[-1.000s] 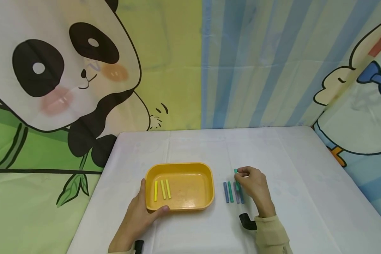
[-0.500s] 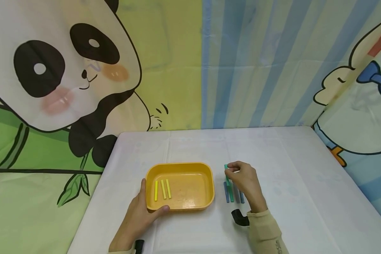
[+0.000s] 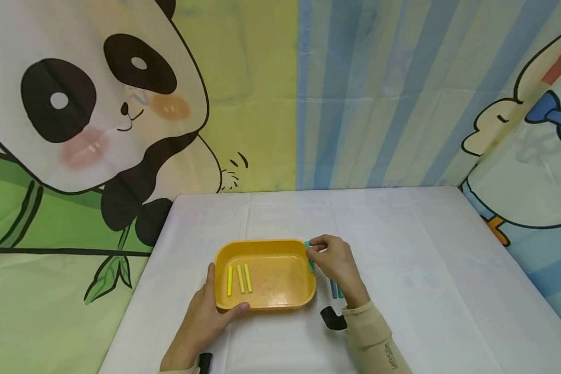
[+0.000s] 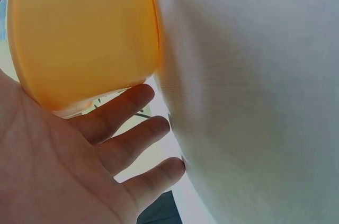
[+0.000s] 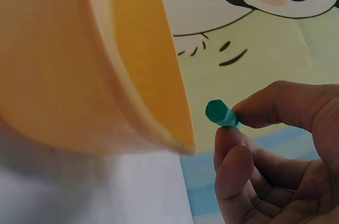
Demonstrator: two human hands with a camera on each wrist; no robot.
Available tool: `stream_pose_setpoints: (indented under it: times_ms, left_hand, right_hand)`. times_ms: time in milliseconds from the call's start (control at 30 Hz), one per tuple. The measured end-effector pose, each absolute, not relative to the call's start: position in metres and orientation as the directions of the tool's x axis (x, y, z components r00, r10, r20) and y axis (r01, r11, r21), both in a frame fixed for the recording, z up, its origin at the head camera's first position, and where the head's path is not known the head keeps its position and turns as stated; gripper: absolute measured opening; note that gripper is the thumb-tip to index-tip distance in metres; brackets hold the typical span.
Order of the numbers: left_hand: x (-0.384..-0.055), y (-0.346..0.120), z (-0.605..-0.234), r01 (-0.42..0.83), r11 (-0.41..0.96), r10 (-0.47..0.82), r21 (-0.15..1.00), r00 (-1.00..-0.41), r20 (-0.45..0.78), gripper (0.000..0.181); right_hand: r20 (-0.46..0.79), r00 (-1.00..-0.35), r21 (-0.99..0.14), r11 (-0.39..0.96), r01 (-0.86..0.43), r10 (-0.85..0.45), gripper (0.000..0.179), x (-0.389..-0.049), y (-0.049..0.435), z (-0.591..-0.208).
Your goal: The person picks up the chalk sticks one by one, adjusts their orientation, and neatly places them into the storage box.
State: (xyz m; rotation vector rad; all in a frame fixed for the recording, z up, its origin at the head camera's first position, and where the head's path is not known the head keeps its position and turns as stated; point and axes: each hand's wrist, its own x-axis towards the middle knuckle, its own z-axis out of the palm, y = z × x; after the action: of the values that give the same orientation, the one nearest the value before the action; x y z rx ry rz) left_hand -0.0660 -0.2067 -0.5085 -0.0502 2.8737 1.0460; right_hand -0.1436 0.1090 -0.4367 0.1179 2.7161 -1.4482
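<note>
White tabletop (image 3: 411, 239), green stick (image 5: 220, 113) pinched in right hand (image 3: 335, 262), left hand (image 3: 206, 312) spread against tray (image 3: 280, 278)

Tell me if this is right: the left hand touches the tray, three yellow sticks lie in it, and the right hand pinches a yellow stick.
Not quite: the stick pinched by the right hand is green, not yellow, as the right wrist view shows. The left hand touches the tray, with three yellow sticks in it.
</note>
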Motion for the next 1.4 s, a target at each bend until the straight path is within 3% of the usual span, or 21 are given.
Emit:
stream_pose_setpoints:
  times_ms: [733, 1400]
  left_hand:
    - [-0.065, -0.207, -0.511, -0.037, 0.764, 0.01, 0.644, -0.998, -0.07, 0.131]
    - [-0.066, -0.209, -0.512, -0.002, 0.764, 0.026, 0.646, -0.999, -0.034, 0.129]
  right_hand:
    - [-0.141, -0.98, -0.863, 0.502, 0.051, -0.142, 0.016, -0.142, 0.062, -0.445]
    - [-0.139, -0.977, -0.883, 0.466, 0.049, -0.161, 0.015, -0.148, 0.035, -0.453]
